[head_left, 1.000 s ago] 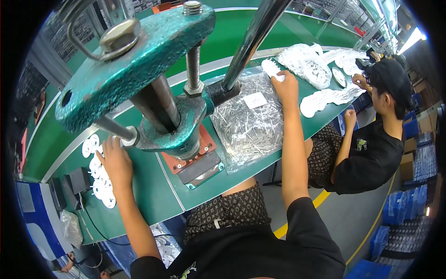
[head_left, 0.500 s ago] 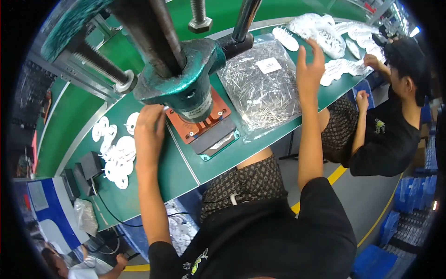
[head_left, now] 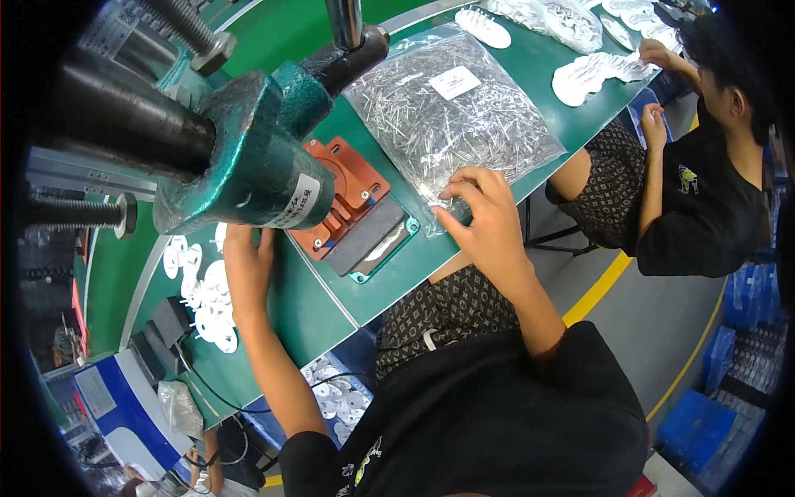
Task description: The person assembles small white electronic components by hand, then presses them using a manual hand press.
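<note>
My left hand (head_left: 247,263) is on the green bench, left of the press. The green press head (head_left: 261,170) hides its fingertips, so I cannot tell what they hold. White round plastic parts with thin stems (head_left: 214,294) lie beside that hand. Under the press head sits an orange-brown fixture (head_left: 356,178) with a dark block in front. My right hand (head_left: 489,224) is at the near corner of a clear plastic bag (head_left: 455,124) full of thin metal pins. Its thumb and forefinger are bent close together over the pins; whatever is between them is too small to make out.
White parts in plastic wrapping (head_left: 555,25) lie at the far right, where another person (head_left: 704,182) handles white pieces. A dark box with a cable (head_left: 170,321) stands at the bench's left end. Below the bench, a blue-lined bin (head_left: 339,406) contains white parts.
My right hand has come down from beyond the bag's right side to its near corner, and the fingers have bent. My left hand has shifted slightly toward me. The view has turned.
</note>
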Available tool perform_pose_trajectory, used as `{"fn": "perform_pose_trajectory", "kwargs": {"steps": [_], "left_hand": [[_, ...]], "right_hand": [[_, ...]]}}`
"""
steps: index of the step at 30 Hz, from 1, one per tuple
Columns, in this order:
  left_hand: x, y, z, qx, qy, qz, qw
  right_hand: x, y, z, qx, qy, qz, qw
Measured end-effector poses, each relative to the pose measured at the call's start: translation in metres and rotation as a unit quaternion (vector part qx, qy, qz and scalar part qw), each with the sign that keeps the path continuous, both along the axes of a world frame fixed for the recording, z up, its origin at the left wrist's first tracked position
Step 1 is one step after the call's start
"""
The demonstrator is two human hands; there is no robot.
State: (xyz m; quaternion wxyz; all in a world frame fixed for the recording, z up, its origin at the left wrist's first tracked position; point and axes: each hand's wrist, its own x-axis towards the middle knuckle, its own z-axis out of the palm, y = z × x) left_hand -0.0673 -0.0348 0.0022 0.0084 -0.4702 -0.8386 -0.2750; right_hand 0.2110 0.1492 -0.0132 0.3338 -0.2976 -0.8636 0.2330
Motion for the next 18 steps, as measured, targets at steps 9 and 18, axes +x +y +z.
{"fn": "perform_pose_trajectory", "kwargs": {"steps": [9,18], "left_hand": [[-0.014,-0.003,-0.005,0.051,-0.1,0.046,0.993],[-0.014,-0.018,0.017,-0.063,-0.184,-0.072,0.978]], "right_hand": [[-0.016,-0.009,-0.003,0.047,-0.043,-0.08,0.995],[0.002,-0.014,-0.003,0.091,0.074,-0.067,0.991]]}}
